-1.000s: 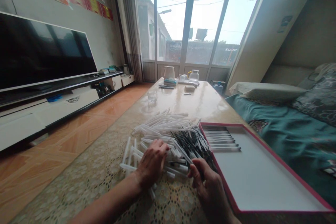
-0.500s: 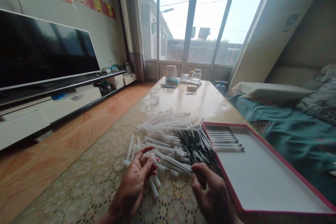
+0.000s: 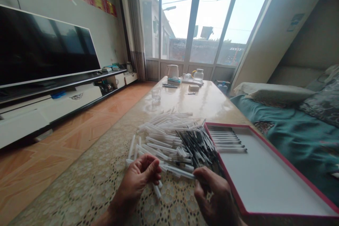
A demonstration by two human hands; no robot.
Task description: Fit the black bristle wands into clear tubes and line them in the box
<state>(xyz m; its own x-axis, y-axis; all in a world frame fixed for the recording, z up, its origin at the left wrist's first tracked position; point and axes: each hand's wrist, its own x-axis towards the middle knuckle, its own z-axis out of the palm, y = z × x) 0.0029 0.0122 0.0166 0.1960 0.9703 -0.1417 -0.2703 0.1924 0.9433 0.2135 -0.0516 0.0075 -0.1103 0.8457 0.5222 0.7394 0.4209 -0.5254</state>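
Note:
My right hand [image 3: 212,190] is closed in a pinch at the near end of a whitish pen barrel [image 3: 180,172], which slants up left toward my other hand. My left hand [image 3: 141,173] is closed, thumb pressed against curled fingers; what sits inside is hidden. Around both hands lies a heap of translucent white pen barrels and caps [image 3: 161,137]. To its right is a bundle of dark, thin pen refills [image 3: 196,144]. A pink-rimmed white tray [image 3: 272,176] holds a row of assembled-looking pens [image 3: 229,141] at its upper left.
The patterned table [image 3: 87,187] runs toward the window. A drinking glass [image 3: 156,96] stands beyond the heap; a kettle [image 3: 173,71], a glass jug [image 3: 198,75] and a small box [image 3: 194,87] are at the far end. A couch [image 3: 254,113] flanks the right.
My left hand's raised index finger has curled in, and that hand has closed. My right hand has shifted very slightly, still pinching. The tray's pens have not moved.

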